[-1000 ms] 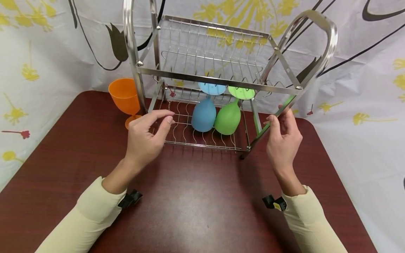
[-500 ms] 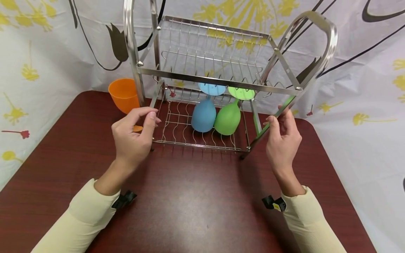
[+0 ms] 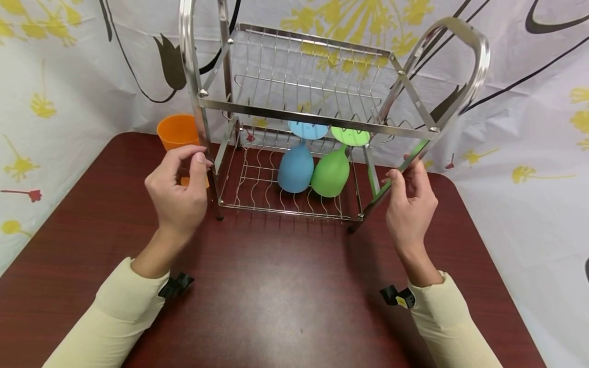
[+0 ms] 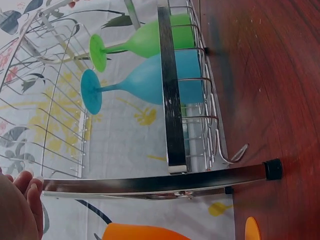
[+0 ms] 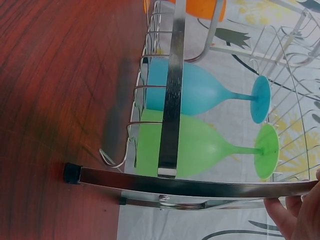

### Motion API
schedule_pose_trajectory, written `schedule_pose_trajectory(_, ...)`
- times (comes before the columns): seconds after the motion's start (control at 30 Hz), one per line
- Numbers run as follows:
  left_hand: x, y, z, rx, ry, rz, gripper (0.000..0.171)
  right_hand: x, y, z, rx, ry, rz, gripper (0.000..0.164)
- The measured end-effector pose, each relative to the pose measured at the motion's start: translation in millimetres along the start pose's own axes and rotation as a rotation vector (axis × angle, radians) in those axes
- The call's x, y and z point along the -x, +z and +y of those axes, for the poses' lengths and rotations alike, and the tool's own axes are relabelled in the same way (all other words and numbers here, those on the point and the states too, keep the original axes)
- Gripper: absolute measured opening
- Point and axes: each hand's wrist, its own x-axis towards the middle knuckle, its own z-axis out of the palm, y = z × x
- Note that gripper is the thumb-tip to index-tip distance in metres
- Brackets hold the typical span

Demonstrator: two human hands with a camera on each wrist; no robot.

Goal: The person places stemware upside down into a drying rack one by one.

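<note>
We note one white cloth (image 3: pixel 529 204), printed with yellow, red and dark plant shapes, at the far side and along left and right. Within it lies one dark red-brown table (image 3: pixel 276 286). We count one metal dish rack (image 3: pixel 276 111) with two tiers, at the table's far middle. Two cream sleeves reach in from the near edge, one left (image 3: pixel 106 312), one right (image 3: pixel 448 322). Two hands: the left hand (image 3: pixel 177 194) has bent fingers at the rack's left front post, thumb and index tips close together; we cannot tell whether they grip it. The right hand (image 3: pixel 411 212) pinches the right front post between thumb and fingers. Three goblets, one per colour: we see the orange goblet (image 3: pixel 177 132) upright on the table, just left of the rack and partly hidden by the left hand; the blue goblet (image 3: pixel 295 168) and, to its right, the green goblet (image 3: pixel 330 174) sit bowl-down on the lower tier, bases up. Smallest, two black devices, one at the left cuff (image 3: pixel 176 285), one at the right.
</note>
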Motion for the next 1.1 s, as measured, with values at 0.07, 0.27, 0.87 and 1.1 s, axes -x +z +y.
schedule_pose_trajectory(0.07, -0.6, -0.5, -1.5, -0.014, -0.012, -0.005, 0.023, -0.2, 0.0, 1.1, -0.005, -0.002, 0.001, 0.027)
schedule_pose_trajectory(0.27, -3.3, -1.9, -6.4, -0.046, -0.060, 0.011, 0.022, 0.2, 0.2, 2.5, -0.006, -0.002, -0.002, 0.027)
schedule_pose_trajectory(0.87, -8.6, -4.9, -34.8, -0.150, -0.269, 0.024, 0.027, 1.6, 0.5, -2.1, -0.019, -0.010, -0.009, 0.025)
schedule_pose_trajectory(1.1, -12.3, -4.3, -43.7, -0.242, -0.269, 0.019, 0.033, 1.1, 0.3, 0.5, -0.019, -0.015, -0.010, 0.025)
